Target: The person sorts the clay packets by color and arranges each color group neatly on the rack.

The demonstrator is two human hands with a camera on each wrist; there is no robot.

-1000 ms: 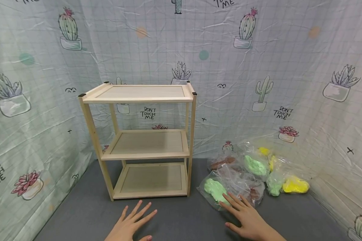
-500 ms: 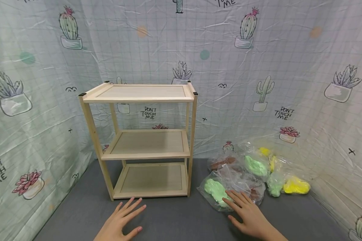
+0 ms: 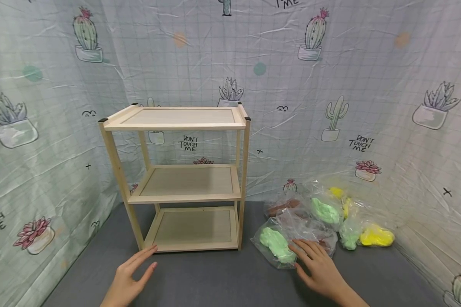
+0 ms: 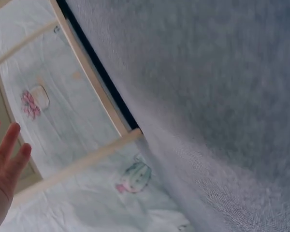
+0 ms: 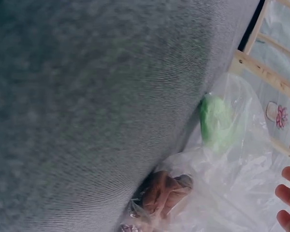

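Observation:
A wooden three-tier shelf (image 3: 194,199) stands on the grey cloth-covered table. My left hand (image 3: 128,275) is in front of its lower left corner, fingers extended and holding nothing; the left wrist view shows part of that hand (image 4: 7,166) too. On the right, my right hand (image 3: 319,268) hovers with spread fingers by a clear plastic bag with a pale green lump (image 3: 274,243) inside. Whether it touches the bag, I cannot tell. In the right wrist view, its fingertips (image 5: 289,194) appear at the edge, near the green lump (image 5: 216,121) and a brown lump (image 5: 166,193), both bagged.
Behind the right hand lie several more clear bags: a brown piece (image 3: 284,207), another green piece (image 3: 325,211) and yellow pieces, one a bright yellow lump (image 3: 376,236) at the far right. Cactus-printed cloth (image 3: 284,94) hangs behind and on both sides.
My left hand has moved to the left and turned so its fingers are closer together. My right hand has shifted slightly to the right. The shelf and bags look unmoved.

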